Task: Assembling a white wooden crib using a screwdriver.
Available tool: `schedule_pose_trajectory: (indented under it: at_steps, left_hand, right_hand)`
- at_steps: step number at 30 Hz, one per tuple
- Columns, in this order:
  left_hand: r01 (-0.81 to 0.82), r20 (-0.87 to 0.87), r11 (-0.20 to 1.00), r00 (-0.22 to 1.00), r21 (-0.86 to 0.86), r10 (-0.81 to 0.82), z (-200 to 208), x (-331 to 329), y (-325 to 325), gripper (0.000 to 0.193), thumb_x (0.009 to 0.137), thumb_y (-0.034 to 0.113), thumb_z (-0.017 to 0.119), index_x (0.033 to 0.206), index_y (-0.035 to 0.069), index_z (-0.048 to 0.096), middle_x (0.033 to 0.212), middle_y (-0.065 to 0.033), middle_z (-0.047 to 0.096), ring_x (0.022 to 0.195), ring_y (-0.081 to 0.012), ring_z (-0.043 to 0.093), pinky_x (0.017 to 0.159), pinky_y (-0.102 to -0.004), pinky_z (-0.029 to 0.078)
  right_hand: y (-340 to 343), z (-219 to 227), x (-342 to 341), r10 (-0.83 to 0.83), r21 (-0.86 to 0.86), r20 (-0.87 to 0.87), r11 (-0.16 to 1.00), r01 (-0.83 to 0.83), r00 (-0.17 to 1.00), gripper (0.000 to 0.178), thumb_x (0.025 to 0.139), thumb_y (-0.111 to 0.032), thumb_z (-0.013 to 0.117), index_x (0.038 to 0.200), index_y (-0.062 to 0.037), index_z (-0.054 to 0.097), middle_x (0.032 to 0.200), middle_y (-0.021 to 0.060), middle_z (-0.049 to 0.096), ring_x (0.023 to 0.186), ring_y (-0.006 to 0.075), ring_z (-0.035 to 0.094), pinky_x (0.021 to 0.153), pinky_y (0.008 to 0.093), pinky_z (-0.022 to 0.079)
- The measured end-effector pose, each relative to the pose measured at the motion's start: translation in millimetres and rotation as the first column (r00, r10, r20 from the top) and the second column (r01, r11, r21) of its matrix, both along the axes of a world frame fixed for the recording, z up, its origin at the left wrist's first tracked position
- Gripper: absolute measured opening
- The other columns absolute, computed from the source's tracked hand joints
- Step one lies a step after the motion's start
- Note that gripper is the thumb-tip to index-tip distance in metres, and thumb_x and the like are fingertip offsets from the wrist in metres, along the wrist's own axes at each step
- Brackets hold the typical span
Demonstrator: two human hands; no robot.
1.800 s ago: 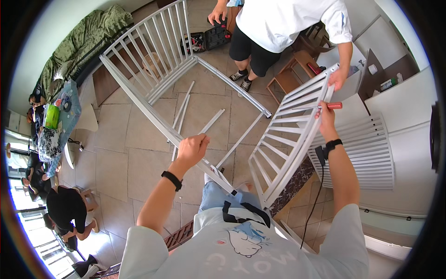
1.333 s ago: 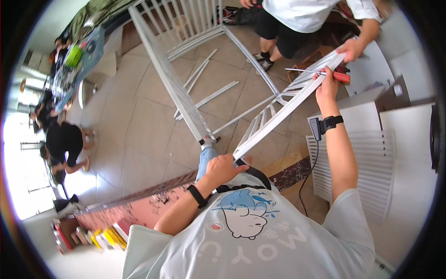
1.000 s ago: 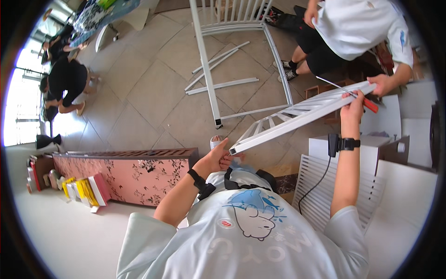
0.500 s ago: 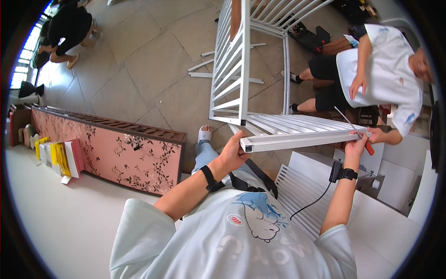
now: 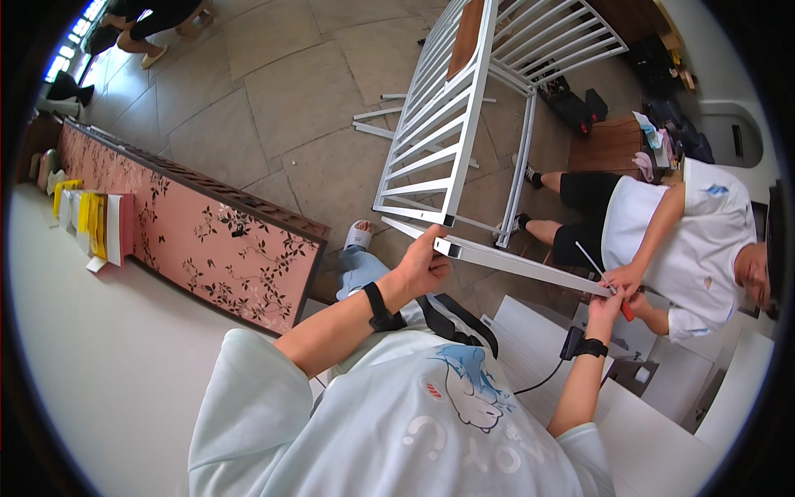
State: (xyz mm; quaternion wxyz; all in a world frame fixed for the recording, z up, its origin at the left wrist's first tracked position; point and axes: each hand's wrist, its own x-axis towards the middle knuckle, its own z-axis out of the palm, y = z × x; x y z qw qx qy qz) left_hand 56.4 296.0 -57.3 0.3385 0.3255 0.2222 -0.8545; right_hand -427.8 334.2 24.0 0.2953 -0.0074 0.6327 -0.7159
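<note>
My left hand (image 5: 422,265) is closed around the near left end of a white metal panel, whose long rail (image 5: 530,269) points at me almost edge-on. At its right end my right hand (image 5: 606,308) is closed on the rail. A screwdriver (image 5: 628,311) with a red handle and thin shaft crosses that same hand. A co-worker's hand (image 5: 627,278) touches the panel end beside my right fingers; their other hand is partly hidden near the red handle. Just beyond my left hand stands a white slatted metal frame (image 5: 468,132), its lower corner close to the panel.
A pink floral panel (image 5: 224,257) in a dark frame stands at left, beside a white surface (image 5: 108,348) with yellow-and-white packets (image 5: 93,224). Loose white bars (image 5: 373,128) lie on the tiled floor. White boards (image 5: 638,422) lie at lower right; another person (image 5: 157,21) is at far left.
The held panel's right end has come down and toward me, with my right hand and the screwdriver. The co-worker leans nearer, a hand now at that end. My view has shifted.
</note>
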Motion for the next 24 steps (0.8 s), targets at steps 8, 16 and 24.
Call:
schedule_pose_trajectory:
  at_steps: [8,16,24]
  left_hand:
    - [-0.002,-0.01,0.999,1.0,-0.052,0.002,-39.1,-20.4,12.7,0.028,0.086,0.025,0.056,0.065,0.015,0.04,0.057,0.004,0.032,0.045,-0.0076,0.025,0.042,-0.0255,0.016]
    - [-0.012,0.033,0.994,0.999,-0.11,0.016,-26.8,-41.8,2.9,0.034,0.088,0.033,0.063,0.07,0.017,0.04,0.06,0.0052,0.029,0.047,-0.0069,0.024,0.043,-0.0245,0.015]
    - [-0.064,0.083,0.974,0.993,-0.218,0.084,-28.3,-57.8,-10.9,0.048,0.083,0.052,0.07,0.073,0.017,0.038,0.063,0.0053,0.026,0.052,-0.0072,0.024,0.047,-0.0243,0.019]
  right_hand:
    - [5.8,-37.1,-27.2,0.043,0.011,0.05,0.999,-0.043,0.998,0.022,0.094,-0.022,0.055,0.096,-0.0004,0.052,0.087,0.01,0.053,0.077,0.0222,0.055,0.073,0.0359,0.055]
    - [-15.2,-37.1,-43.0,0.078,0.043,0.121,0.996,-0.084,0.99,0.019,0.092,-0.019,0.055,0.087,-0.0005,0.054,0.082,0.0105,0.056,0.076,0.0222,0.058,0.075,0.034,0.056]
    - [-34.8,-48.3,-61.1,0.099,0.08,0.099,0.991,-0.107,0.99,0.017,0.089,-0.021,0.061,0.09,-0.0055,0.056,0.084,0.0082,0.058,0.079,0.0209,0.06,0.074,0.0335,0.055]
